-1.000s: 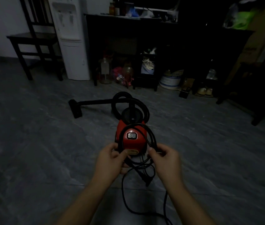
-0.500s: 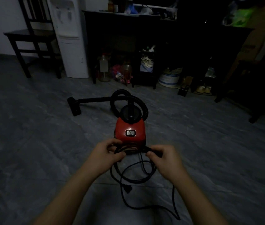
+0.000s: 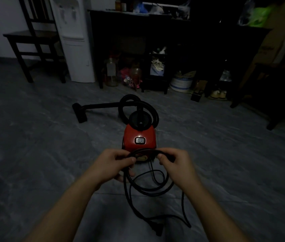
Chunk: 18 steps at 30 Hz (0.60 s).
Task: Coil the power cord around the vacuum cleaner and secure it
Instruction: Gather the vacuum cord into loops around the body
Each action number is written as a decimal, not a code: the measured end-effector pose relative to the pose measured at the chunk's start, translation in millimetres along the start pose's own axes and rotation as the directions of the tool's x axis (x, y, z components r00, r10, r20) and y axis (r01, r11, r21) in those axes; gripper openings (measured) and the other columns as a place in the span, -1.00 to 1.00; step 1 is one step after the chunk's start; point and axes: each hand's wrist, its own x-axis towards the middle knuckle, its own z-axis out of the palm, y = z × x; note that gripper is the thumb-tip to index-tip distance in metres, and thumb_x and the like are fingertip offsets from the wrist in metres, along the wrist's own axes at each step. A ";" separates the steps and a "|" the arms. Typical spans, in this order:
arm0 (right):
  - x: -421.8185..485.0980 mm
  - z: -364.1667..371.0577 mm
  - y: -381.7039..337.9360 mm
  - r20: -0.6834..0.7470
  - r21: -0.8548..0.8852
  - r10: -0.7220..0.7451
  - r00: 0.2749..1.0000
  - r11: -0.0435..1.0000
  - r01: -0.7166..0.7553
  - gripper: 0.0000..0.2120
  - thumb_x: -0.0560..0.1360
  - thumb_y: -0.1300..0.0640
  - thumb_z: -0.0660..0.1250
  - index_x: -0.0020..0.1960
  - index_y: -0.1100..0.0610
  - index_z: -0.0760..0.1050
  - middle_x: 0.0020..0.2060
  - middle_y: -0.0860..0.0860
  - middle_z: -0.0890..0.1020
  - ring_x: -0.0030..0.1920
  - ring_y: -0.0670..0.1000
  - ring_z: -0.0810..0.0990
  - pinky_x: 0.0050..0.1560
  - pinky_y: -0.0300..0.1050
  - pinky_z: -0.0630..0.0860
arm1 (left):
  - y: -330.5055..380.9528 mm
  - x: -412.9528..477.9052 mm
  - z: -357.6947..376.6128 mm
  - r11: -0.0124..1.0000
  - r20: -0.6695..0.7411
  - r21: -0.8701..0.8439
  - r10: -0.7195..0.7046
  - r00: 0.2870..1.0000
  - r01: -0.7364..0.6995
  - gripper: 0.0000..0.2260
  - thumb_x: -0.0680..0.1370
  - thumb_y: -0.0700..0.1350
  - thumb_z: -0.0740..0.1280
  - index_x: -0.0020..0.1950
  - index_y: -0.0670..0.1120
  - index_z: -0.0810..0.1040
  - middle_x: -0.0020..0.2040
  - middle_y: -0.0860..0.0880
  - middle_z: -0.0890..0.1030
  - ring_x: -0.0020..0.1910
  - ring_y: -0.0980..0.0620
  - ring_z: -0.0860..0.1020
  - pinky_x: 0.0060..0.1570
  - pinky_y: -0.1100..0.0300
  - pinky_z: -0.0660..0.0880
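Left hand [image 3: 113,163] and right hand [image 3: 176,163], fingers curled round a loop of thin black power cord [image 3: 155,193], hold it just before the small red plastic vacuum cleaner [image 3: 139,135]. Coiling looks midway; slack trailing from the vacuum toward the black plug [image 3: 157,227] wants gathering next.

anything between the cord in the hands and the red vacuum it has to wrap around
Nothing visible. The left hand and right hand hold the power cord at the near end of the vacuum cleaner. The hose loops at its far end; the plug lies on the floor nearer the person.
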 end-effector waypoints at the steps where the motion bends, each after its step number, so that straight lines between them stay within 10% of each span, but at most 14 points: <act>1: -0.7 -0.1 -1.7 0.011 0.010 -0.004 1.000 1.000 0.004 -0.81 0.55 0.20 0.36 0.08 0.02 0.69 -0.11 -0.11 0.73 -0.16 -0.15 0.68 -0.07 -0.18 0.63 | 0.5 -0.1 -0.2 1.000 -0.022 -0.018 0.007 1.000 -0.008 -0.92 0.56 -0.20 0.37 -0.04 -0.16 0.66 -0.25 -0.12 0.65 -0.24 -0.05 0.70 -0.36 0.12 0.60; 18: 0.7 -5.7 15.6 0.057 0.022 0.253 0.966 0.967 -0.255 -0.82 0.55 0.33 0.29 0.02 0.14 0.63 -0.21 -0.04 0.69 -0.19 -0.05 0.66 -0.11 -0.20 0.59 | -2.2 8.4 -7.1 0.970 -0.417 -0.149 0.114 0.902 -0.192 -0.91 0.57 -0.22 0.35 -0.04 -0.17 0.66 -0.23 -0.16 0.67 -0.33 0.04 0.68 -0.43 0.25 0.56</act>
